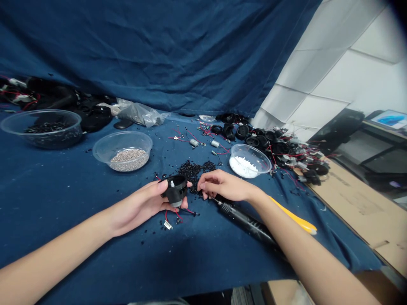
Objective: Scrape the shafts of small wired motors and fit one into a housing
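Fingers of your left hand are wrapped around a round black housing, the thumb along its rim and the other fingers behind and beneath. You hold it near side left of the heap of small black pieces, raised above the worktop. Its mouth faces up, likely so that you can see inside, where a small white part shows. Red and dark wires with a white tag hang below it, clear of the mouth.

Your right hand is at the heap's right near edge, fingers bent and gathered near the thumb; you cannot tell from here whether they pinch one of the pieces. A black screwdriver lies to the right and nearer you than the heap, its tip toward those fingers, a placing that probably keeps it quick to reach. Beyond it on the same side is a yellow handle, partly behind your forearm.

Left of the heap, a clear bowl contains silvery-brown bits; right of it, another bowl contains white ones, apparently to keep kinds apart. Loose motors lie behind the heap.
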